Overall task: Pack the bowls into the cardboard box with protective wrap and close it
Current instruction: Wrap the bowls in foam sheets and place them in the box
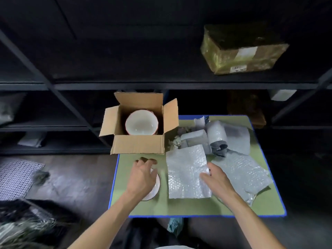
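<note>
The left hand curls over a bowl on the mat. At its 3 o'clock the right hand pinches the wrap. At 12 o'clock the box stands open, another bowl inside. Wrapping, packing this bowl and closing remain.

Looked dim overall; fell to near-black across shelving behind. Caught brightest light on green mat and cardboard box, seemingly from above. Left box interior shadowed around bowl. Glared whitish on bubble wrap sheet. Blurred at fingertips of left hand and lower left corner. Bowed straight lines toward edges, wide-angle.
</note>
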A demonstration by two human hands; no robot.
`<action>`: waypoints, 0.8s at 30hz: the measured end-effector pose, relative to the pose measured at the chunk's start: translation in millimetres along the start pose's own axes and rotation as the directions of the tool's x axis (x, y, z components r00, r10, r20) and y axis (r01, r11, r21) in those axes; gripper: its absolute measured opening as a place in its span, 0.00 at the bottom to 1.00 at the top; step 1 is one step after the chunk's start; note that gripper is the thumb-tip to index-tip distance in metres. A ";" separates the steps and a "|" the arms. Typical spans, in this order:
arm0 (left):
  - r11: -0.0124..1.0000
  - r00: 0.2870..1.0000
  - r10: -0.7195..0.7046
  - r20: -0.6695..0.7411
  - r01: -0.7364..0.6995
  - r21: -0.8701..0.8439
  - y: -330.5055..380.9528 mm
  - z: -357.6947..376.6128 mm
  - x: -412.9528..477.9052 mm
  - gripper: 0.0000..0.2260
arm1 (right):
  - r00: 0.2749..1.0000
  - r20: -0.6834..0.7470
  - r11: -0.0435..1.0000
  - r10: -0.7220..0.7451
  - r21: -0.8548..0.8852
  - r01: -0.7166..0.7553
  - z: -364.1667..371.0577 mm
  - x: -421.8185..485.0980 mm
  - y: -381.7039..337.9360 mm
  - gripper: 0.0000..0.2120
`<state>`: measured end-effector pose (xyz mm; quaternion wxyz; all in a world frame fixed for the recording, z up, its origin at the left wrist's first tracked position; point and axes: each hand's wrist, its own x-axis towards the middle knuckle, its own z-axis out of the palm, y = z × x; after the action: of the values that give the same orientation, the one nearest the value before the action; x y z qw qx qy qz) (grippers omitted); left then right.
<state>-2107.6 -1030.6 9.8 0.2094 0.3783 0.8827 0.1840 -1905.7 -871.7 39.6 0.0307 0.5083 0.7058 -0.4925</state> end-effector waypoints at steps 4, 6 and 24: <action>0.989 0.997 -0.072 0.007 0.071 0.129 -30.6 -4.4 3.1 0.19 | 0.999 0.048 0.995 -0.020 -0.096 0.025 15.5 8.6 -8.5 0.05; 0.978 0.988 -0.133 0.076 0.118 0.174 -38.9 -7.2 3.5 0.19 | 0.999 0.051 0.990 -0.019 -0.139 0.026 21.5 10.7 -10.9 0.04; 0.975 0.968 -0.147 0.204 0.177 -0.135 -19.7 -15.8 0.7 0.15 | 0.998 0.052 0.995 0.042 -0.088 -0.037 24.6 8.8 6.5 0.05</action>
<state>-2127.7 -1045.4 13.4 0.3365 0.3037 0.8696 0.1955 -1916.3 -883.5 17.8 0.0812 0.5070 0.7153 -0.4741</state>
